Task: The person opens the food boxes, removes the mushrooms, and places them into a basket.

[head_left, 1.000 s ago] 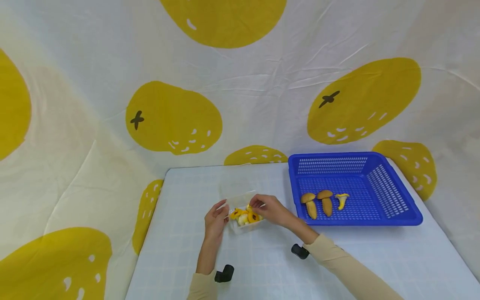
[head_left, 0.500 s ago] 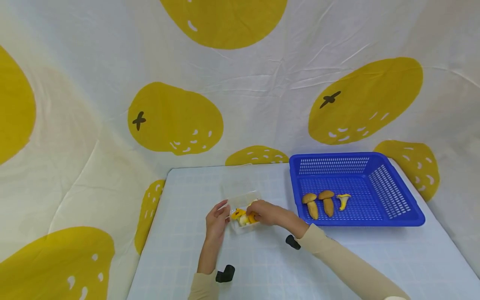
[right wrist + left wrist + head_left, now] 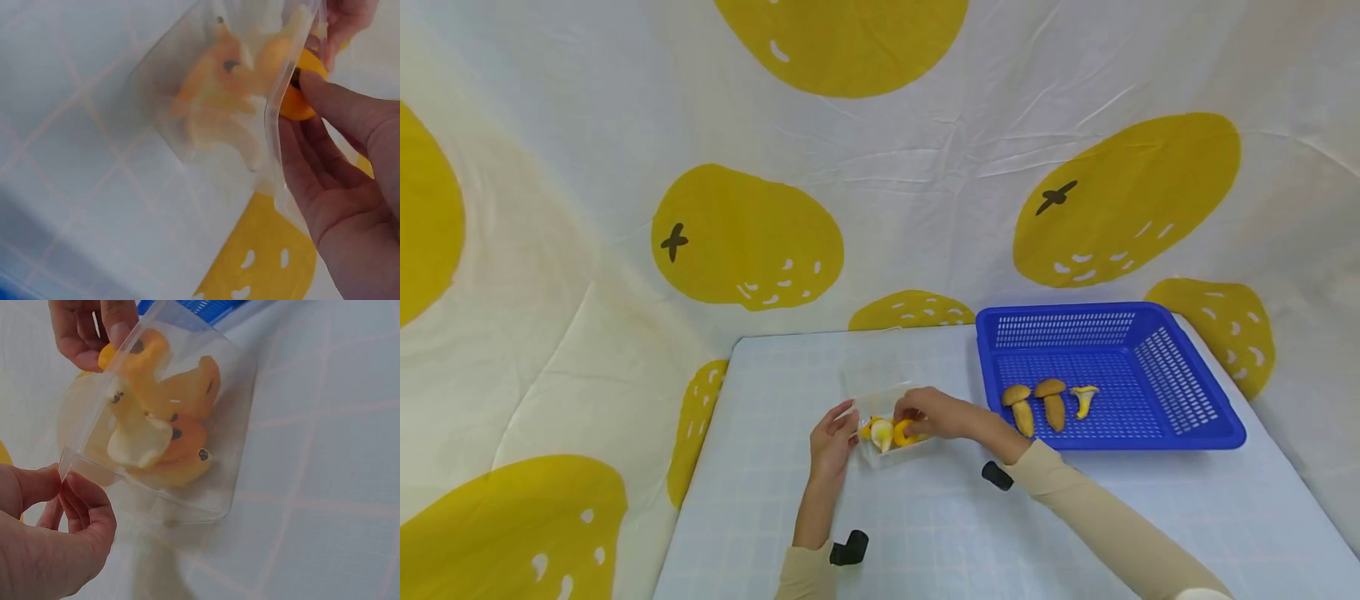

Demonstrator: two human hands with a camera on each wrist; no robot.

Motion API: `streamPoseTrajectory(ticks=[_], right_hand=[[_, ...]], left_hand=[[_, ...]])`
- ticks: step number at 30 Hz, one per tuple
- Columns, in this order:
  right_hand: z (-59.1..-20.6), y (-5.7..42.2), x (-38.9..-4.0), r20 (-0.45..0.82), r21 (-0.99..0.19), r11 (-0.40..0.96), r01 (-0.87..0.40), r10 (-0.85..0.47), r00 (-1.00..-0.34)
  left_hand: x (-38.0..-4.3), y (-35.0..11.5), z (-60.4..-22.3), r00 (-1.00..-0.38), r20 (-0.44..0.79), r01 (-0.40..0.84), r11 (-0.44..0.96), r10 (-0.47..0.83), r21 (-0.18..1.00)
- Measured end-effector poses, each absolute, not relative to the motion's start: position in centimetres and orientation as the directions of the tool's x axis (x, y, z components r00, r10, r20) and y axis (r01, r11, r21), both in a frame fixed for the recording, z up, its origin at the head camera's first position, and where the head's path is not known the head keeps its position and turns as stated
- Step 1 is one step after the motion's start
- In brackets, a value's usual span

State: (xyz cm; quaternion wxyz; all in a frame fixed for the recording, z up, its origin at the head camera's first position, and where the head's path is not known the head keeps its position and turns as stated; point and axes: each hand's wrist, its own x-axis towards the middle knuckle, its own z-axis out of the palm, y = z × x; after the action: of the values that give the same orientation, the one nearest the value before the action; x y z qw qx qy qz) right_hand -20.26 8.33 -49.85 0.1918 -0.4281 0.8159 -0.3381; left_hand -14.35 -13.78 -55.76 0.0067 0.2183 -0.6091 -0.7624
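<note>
A clear plastic box (image 3: 889, 457) holds several yellow, orange and whitish mushrooms, seen through its wall in the left wrist view. My left hand (image 3: 833, 437) pinches the box's rim at its left side between thumb and fingers. Over the right part of the box is my right hand (image 3: 928, 414), its thumb and fingers gripping an orange mushroom (image 3: 306, 94) with a dark centre, right at the rim. A whitish mushroom (image 3: 882, 433) lies on top in the box, beside the orange one. My right fingers hide part of the contents.
To the right stands a blue basket (image 3: 1112, 442) with two brown mushrooms (image 3: 1051, 406) and a small yellow mushroom (image 3: 1083, 400) in it. The box's clear lid (image 3: 872, 375) lies folded back behind it. A lemon-print cloth (image 3: 925, 208) hangs behind the white table (image 3: 760, 400).
My right hand reached down into the box, then drew back slightly up. A whitish mushroom now shows on top in the left half of the box. The left hand keeps its place.
</note>
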Motion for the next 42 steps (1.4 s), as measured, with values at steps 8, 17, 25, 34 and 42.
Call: streamPoseTrajectory(ticks=[8,17,25,34,42], right_hand=[[-49.6,10.3,-20.1,0.063,-0.830,0.318,-0.458,-0.762,-0.644],[-49.0,13.0,-20.6,0.046,-0.891,0.303,-0.337,-0.678,-0.733],[-47.8,15.6,-20.4,-0.002,-0.920,0.317,-0.229,-0.590,-0.808],[-47.0,18.7,-20.3,-0.091,-0.946,0.318,-0.058,-0.435,-0.896],[-47.2,22.3,-20.1,-0.084,-0.947,0.320,-0.026,-0.322,-0.943]], left_hand=[[-14.3,-13.8,-55.8,-0.901,-0.335,-0.268,-0.253,-0.276,0.930],[-14.4,-13.9,-55.8,-0.905,-0.332,-0.263,-0.265,-0.266,0.928],[-14.5,-14.0,-55.9,-0.904,-0.341,-0.276,-0.259,-0.256,0.926],[-14.4,-14.1,-55.6,-0.905,-0.352,-0.288,-0.265,-0.240,0.920],[-14.4,-13.9,-55.5,-0.903,-0.346,-0.280,-0.262,-0.254,0.924]])
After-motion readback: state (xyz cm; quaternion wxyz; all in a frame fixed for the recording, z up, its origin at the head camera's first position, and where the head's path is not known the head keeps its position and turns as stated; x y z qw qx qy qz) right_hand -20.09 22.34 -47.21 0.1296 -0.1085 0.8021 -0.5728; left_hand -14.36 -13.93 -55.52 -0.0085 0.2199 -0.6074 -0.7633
